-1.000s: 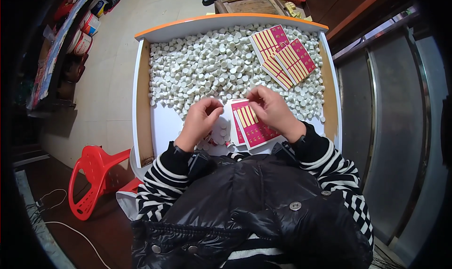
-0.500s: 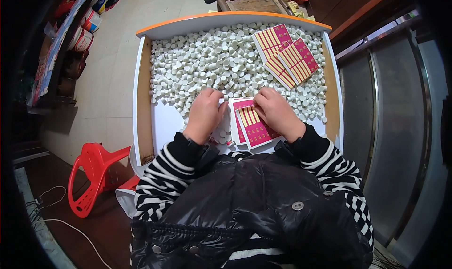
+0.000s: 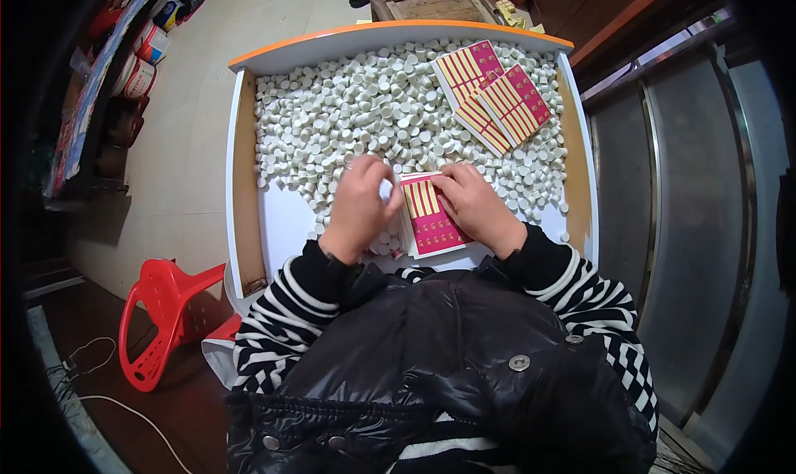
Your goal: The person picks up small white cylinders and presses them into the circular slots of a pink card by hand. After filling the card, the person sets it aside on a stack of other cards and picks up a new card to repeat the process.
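A stack of printed magenta sheets with yellow strips (image 3: 433, 225) lies at the near middle of a shallow drawer-like tray (image 3: 278, 225). My right hand (image 3: 479, 202) rests over the stack's right side, its fingers closed at the top sheet's upper right edge. Just left of the stack is my left hand (image 3: 361, 202), thumb and fingers curled toward each other; what they pinch, if anything, cannot be made out. Small white round caps (image 3: 348, 109) heap across the tray beyond both hands. A few more caps lie below my left hand, partly hidden by it.
Several similar magenta and yellow sheets (image 3: 514, 105) lie fanned on the caps at the far right. The tray has an orange-edged far wall (image 3: 398, 33). A red plastic chair (image 3: 157, 325) stands at left, a wooden stool (image 3: 435, 5) beyond, metal panels (image 3: 696, 175) at right.
The top sheet has shifted left and now sits squarer on the stack, my right hand moving with it. My left hand's fingers have curled more. The whole view has shifted slightly.
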A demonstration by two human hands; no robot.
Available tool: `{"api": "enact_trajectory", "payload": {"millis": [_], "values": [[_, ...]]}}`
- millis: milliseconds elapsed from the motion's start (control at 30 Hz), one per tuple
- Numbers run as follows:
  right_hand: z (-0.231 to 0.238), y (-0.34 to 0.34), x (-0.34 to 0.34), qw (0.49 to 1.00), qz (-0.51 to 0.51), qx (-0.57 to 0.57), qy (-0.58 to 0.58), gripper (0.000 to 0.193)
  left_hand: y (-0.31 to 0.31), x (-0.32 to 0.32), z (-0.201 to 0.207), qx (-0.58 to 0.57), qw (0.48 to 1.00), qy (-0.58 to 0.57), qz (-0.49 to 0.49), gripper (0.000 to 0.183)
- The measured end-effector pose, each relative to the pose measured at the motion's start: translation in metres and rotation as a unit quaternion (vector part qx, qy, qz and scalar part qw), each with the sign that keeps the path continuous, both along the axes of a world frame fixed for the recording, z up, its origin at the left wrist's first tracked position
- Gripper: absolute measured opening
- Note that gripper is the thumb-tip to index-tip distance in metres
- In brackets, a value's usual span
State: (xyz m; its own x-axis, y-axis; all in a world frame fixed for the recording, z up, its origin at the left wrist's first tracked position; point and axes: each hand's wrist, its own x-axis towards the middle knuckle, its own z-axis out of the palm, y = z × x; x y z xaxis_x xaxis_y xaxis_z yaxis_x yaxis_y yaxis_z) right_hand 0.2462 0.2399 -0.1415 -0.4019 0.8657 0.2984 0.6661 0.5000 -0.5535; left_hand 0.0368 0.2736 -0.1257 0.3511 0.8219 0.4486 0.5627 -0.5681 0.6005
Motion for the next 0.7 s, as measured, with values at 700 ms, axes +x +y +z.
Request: {"api": "enact_trajectory", "payload": {"millis": [700], "values": [[0.073, -0.008, -0.001, 0.815, -0.078, -0.362, 0.445, 0.031, -0.022, 0.017, 0.044, -0.095, 0.985, -0.121, -0.074, 0.02]]}}
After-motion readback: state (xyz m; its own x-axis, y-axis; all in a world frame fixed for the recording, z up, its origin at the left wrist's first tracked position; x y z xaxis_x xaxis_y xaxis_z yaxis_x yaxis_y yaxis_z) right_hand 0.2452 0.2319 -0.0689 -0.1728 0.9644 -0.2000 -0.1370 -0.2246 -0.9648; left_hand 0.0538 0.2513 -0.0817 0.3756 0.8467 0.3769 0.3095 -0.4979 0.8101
